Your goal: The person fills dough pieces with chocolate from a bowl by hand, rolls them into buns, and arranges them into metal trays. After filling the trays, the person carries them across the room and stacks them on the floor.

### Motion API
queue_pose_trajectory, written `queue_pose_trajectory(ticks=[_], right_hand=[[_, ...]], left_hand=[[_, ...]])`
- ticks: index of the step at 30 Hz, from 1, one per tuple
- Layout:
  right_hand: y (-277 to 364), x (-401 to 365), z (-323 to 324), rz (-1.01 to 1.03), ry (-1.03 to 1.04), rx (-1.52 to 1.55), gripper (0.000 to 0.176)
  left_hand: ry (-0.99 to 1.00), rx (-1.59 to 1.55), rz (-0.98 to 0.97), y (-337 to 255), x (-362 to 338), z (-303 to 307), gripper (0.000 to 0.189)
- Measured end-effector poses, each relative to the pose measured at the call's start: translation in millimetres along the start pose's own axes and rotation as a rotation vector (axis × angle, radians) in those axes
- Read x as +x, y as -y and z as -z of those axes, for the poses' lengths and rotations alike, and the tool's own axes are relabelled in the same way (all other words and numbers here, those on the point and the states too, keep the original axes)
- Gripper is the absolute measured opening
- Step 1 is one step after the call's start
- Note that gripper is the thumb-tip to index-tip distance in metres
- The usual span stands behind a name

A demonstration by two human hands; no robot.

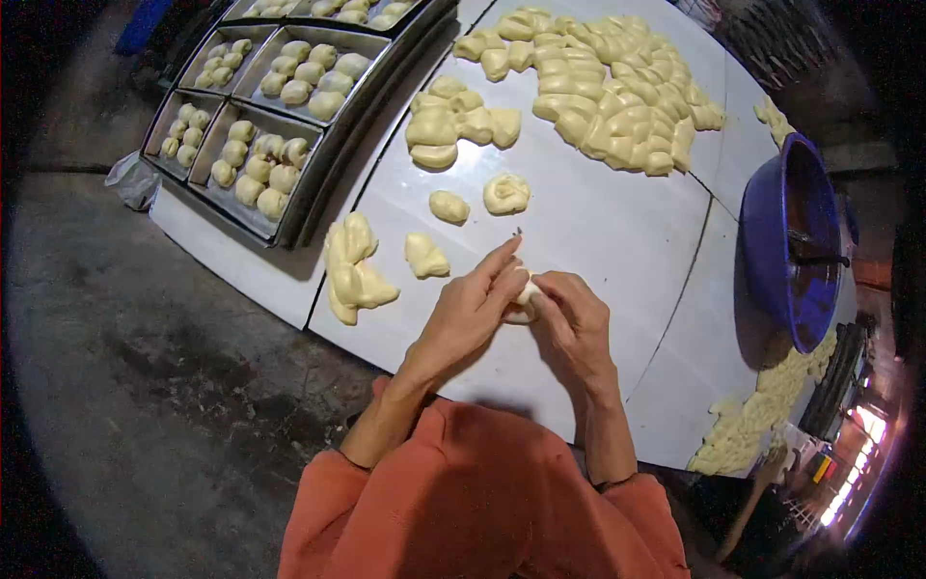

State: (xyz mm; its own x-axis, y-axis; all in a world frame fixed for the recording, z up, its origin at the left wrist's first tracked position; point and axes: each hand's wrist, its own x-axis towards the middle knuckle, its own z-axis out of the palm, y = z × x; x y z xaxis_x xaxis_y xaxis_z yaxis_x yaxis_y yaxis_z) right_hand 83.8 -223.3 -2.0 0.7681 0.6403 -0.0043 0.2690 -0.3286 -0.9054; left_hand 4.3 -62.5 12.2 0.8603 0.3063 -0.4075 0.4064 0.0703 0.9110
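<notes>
Pale yellow dough (622,106) meets white tabletop (617,217) and orange shirt (463,473).
The basin (758,227) is deep blue, brown within; the trays (313,183) are dark-edged, the floor (135,357) grey with blotchy black patches.
</notes>
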Motion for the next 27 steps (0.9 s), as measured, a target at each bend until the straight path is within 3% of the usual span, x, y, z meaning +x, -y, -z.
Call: queue_pose_trajectory(ticks=[1, 4, 5, 6, 8, 9, 11, 16, 18, 23, 26, 27], right_hand=[[-0.2, 1.7, -0.2, -0.080, 0.060, -0.066, 0.020], [4.9, 3.4, -6.2, -0.207, 0.083, -0.112, 0.023], [4.3, 4.6, -8.6, -0.092, 0.038, -0.219, 0.024], [4.1, 5.7, -11.4, 0.023, -0.013, -0.325, 0.025], [12.9, 9.2, -19.6, 0.032, -0.101, -0.353, 0.025], [18.2, 11.0, -23.8, 0.036, -0.148, -0.368, 0.025], [26.2, 14.6, -34.3, 0.055, -0.052, -0.269, 0.024], [46.4, 33.3, -100.4, 0.344, 0.274, -0.256, 0.031], [48.3, 35.3, -134.9, 0.380, 0.286, -0.336, 0.042], [47.6, 44.8, -174.4, 0.471, 0.263, -0.337, 0.037], [39.4, 45.2, -159.5, 0.281, 0.414, -0.020, 0.028], [36.3, 42.6, -150.4, 0.099, 0.473, 0.082, 0.026]], left_hand=[[-0.155, 0.095, -0.190, 22.0, -0.2, 0.8, 0.052], [-0.349, 0.350, -0.238, 25.1, -21.0, 31.3, 0.047], [-0.430, 0.189, -0.152, 31.3, -27.7, 41.2, 0.041], [-0.529, 0.269, -0.127, 34.5, -34.9, 55.0, 0.038], [-0.763, 0.601, -0.315, 32.9, -45.4, 81.6, 0.038], [-0.803, 0.689, -0.305, 38.2, -49.6, 92.4, 0.037], [-0.875, 0.866, -0.281, 55.3, -55.6, 109.3, 0.035], [-0.791, 0.486, -0.201, 76.0, -66.0, 124.1, 0.027], [-0.776, 0.407, -0.150, 75.3, -71.5, 130.3, 0.025], [-0.796, 0.376, -0.231, 87.4, -79.8, 137.9, 0.022], [-0.777, 0.353, -0.195, 83.2, -81.2, 136.1, 0.022], [-0.775, 0.383, -0.221, 85.7, -78.7, 135.6, 0.022]])
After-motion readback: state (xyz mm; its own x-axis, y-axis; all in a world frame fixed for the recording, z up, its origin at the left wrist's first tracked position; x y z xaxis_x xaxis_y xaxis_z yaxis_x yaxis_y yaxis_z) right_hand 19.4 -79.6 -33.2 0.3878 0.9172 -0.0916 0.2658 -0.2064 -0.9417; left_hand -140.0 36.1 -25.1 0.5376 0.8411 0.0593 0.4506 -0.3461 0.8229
